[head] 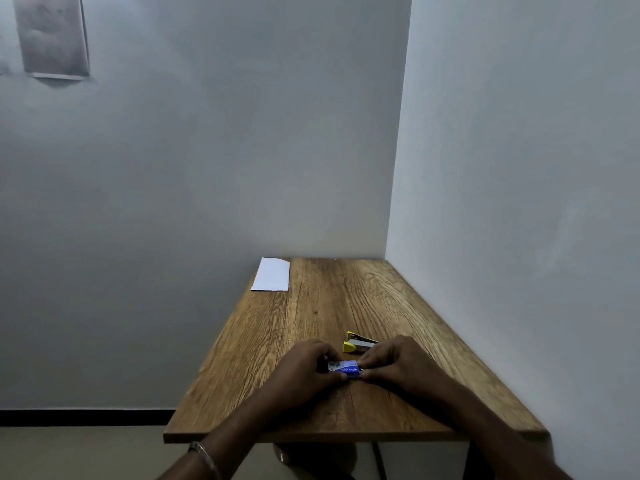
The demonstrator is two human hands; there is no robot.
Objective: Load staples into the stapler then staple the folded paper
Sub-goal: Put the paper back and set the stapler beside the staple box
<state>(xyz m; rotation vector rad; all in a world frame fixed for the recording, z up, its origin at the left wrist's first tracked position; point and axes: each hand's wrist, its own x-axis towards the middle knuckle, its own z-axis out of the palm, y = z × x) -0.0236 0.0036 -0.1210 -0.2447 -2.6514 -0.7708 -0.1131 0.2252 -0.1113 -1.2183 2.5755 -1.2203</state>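
A small blue staple box [344, 368] sits low over the wooden table [311, 323], held between both hands. My left hand [304, 370] grips its left end with curled fingers. My right hand [398, 365] pinches its right end. Just behind the box lies a yellow stapler [358, 344] with its top lifted open. A folded white paper [271, 274] lies at the table's far left corner, partly over the edge.
The table stands in a corner, with a wall along its right side and another behind it. Its left and near edges drop to the floor. A grey sheet [52, 34] hangs on the back wall, top left.
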